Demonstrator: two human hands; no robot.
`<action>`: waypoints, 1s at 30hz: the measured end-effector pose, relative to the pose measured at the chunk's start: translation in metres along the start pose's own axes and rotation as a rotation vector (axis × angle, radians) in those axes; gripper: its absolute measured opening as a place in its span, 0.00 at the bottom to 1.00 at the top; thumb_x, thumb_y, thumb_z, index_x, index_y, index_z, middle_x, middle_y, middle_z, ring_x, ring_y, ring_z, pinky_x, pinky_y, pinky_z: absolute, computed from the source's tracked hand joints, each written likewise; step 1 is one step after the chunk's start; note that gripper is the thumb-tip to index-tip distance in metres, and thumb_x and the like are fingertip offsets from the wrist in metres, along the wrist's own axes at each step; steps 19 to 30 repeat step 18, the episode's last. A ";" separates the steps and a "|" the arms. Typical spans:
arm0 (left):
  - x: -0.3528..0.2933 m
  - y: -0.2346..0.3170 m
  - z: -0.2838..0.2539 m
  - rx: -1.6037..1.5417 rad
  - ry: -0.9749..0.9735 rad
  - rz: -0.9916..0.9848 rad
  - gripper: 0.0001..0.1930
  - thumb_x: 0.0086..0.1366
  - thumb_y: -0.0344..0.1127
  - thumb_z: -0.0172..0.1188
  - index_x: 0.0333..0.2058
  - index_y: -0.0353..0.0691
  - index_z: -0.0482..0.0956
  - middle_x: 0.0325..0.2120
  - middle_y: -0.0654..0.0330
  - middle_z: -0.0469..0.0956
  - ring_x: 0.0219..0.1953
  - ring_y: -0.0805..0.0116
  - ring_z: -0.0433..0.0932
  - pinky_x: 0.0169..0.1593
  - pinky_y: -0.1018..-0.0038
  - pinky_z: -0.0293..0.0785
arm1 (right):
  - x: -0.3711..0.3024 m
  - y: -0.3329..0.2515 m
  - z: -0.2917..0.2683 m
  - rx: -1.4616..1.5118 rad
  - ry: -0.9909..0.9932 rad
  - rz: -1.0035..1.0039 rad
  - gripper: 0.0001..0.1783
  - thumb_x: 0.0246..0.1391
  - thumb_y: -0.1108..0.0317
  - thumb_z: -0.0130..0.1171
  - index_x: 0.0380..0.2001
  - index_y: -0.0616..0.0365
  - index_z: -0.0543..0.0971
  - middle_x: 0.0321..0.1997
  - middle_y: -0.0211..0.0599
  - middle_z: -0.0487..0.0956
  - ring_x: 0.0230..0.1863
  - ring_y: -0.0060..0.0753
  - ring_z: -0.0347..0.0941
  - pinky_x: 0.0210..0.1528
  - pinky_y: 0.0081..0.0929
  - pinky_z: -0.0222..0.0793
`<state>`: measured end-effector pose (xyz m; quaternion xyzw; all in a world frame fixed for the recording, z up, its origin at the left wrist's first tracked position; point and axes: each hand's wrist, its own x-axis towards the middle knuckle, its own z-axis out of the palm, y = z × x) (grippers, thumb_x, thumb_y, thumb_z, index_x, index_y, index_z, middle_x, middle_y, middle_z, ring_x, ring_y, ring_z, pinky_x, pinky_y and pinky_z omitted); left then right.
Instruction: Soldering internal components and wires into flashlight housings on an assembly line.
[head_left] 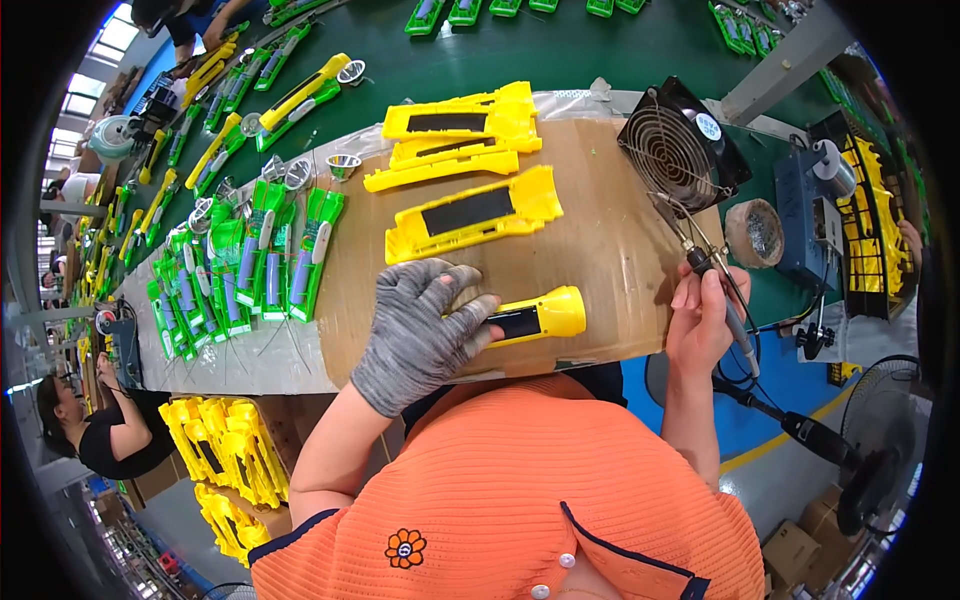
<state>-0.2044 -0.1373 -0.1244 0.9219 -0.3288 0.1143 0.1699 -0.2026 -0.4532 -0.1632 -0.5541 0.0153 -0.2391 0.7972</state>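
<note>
My left hand (415, 325), in a grey glove with bare fingertips, is closed round a yellow flashlight housing (563, 312) lying on the cardboard. The housing has a black panel and its wide head points right; the hand hides its other end. My right hand (708, 320) is bare and pinches a soldering iron (738, 330) at the right edge of the cardboard, beside its metal holder. Just beyond my left hand lies another yellow housing (475, 212) with a black panel. Behind it, several more yellow housings (455, 125) are stacked.
A small black fan (680, 150) stands at the back right, near a round tin (753, 234) and a blue soldering station (805, 220). Green trays (270, 250) with batteries and wires crowd the left, beside silver reflectors (343, 165). A box of yellow housings (225, 450) sits lower left.
</note>
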 end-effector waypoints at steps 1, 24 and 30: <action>-0.002 -0.006 0.010 -0.064 0.039 0.003 0.15 0.53 0.42 0.70 0.40 0.50 0.82 0.40 0.65 0.79 0.46 0.62 0.75 0.55 0.62 0.65 | 0.000 -0.001 0.001 -0.005 0.000 0.005 0.06 0.63 0.74 0.54 0.36 0.58 0.67 0.22 0.34 0.69 0.20 0.24 0.66 0.45 0.32 0.74; 0.014 -0.021 0.001 0.216 -0.059 0.093 0.19 0.55 0.34 0.63 0.48 0.50 0.81 0.37 0.63 0.75 0.41 0.61 0.74 0.44 0.62 0.72 | 0.000 -0.001 -0.003 -0.012 0.009 0.062 0.06 0.63 0.74 0.55 0.36 0.57 0.67 0.22 0.32 0.68 0.20 0.24 0.66 0.46 0.33 0.74; 0.014 -0.021 0.001 0.216 -0.059 0.093 0.19 0.55 0.34 0.63 0.48 0.50 0.81 0.37 0.63 0.75 0.41 0.61 0.74 0.44 0.62 0.72 | 0.000 -0.001 -0.003 -0.012 0.009 0.062 0.06 0.63 0.74 0.55 0.36 0.57 0.67 0.22 0.32 0.68 0.20 0.24 0.66 0.46 0.33 0.74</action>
